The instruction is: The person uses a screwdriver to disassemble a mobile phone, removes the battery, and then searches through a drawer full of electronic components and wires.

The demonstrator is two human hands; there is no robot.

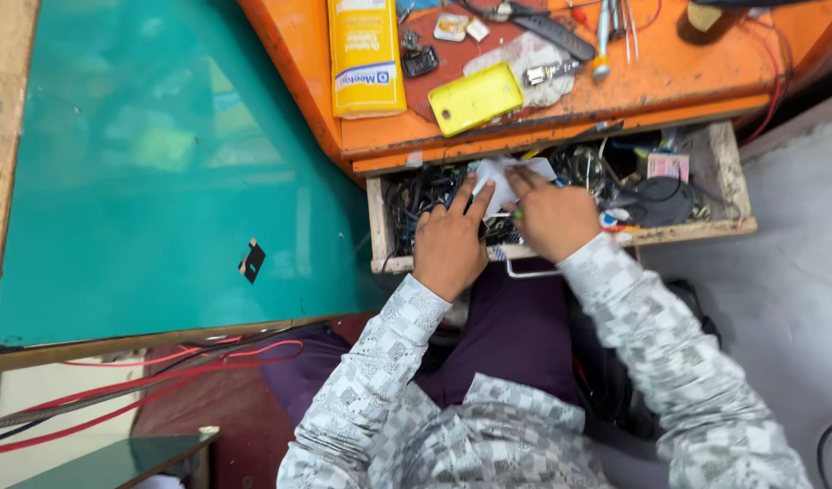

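Note:
Both my hands reach into an open wooden drawer (719, 163) under an orange workbench (669, 95). My left hand (449, 240) and my right hand (552, 215) hold a small white packet (499, 177) between their fingertips, above a tangle of black cables (420, 195) in the drawer. A thin green item shows under my right hand's fingers; what it is I cannot tell. I wear grey patterned sleeves.
On the bench lie a yellow phone shell (475, 98), a long yellow box (364, 56), a screwdriver (602, 36) and small parts. The drawer holds a black round part (659, 199). A teal glass counter (162, 172) lies left; red wires (162, 376) run below.

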